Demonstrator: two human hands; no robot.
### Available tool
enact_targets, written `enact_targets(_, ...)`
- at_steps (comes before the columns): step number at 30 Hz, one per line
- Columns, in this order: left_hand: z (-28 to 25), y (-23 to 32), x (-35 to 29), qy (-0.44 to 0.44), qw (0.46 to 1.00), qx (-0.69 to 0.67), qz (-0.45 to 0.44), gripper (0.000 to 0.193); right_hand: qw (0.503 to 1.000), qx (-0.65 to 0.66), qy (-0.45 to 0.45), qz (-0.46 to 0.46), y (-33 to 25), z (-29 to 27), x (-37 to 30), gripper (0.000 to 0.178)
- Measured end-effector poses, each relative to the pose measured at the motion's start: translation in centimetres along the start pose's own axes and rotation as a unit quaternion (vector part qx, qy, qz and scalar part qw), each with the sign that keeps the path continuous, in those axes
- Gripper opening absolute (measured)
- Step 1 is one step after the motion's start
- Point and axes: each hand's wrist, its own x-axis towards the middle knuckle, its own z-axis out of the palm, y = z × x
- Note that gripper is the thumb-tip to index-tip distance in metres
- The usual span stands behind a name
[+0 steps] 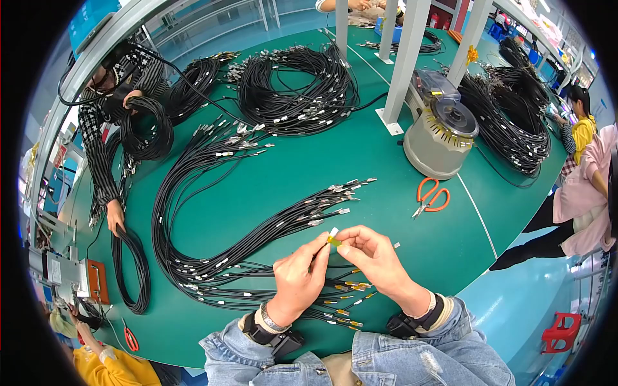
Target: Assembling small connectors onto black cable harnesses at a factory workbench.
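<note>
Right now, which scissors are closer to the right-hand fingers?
The scissors by the round machine; the other pair, at the left edge of the table, is farther from the right-hand fingers.

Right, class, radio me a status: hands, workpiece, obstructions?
Left hand, right hand: fingertips on yellow-and-white piece. Black cables beneath. Orange-handled scissors apart.

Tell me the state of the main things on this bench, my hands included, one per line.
Left hand: pinching near a yellow strip
Right hand: fingertips closed at the strip
Front cable bundle: laid in a curve
Large cable coil: coiled, lying
Orange-handled scissors: lying, handles spread
Grey machine: upright, running unclear
Narrow cable loop: gripped by co-worker's hand
</note>
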Motion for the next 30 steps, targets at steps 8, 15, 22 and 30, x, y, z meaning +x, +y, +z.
enact_targets(8,0.05,-0.20,-0.16,-0.001,1.000,-0.010,-0.004,0.015,1.000,0.014,0.011,-0.010,-0.06,0.26,0.03,0.011)
enact_targets(15,0.17,-0.09,-0.14,-0.007,0.999,-0.041,-0.026,0.006,0.999,0.001,0.017,-0.044,0.15,0.28,0.10,0.009)
enact_targets(22,-0.11,0.33,-0.05,-0.043,0.995,-0.062,-0.072,0.004,0.998,-0.016,0.025,-0.059,0.14,0.37,0.04,0.012)
enact_targets(30,-0.28,0.14,0.05,-0.082,0.980,-0.139,-0.119,0.010,0.997,-0.018,0.032,-0.068,0.10,0.52,0.09,0.014)
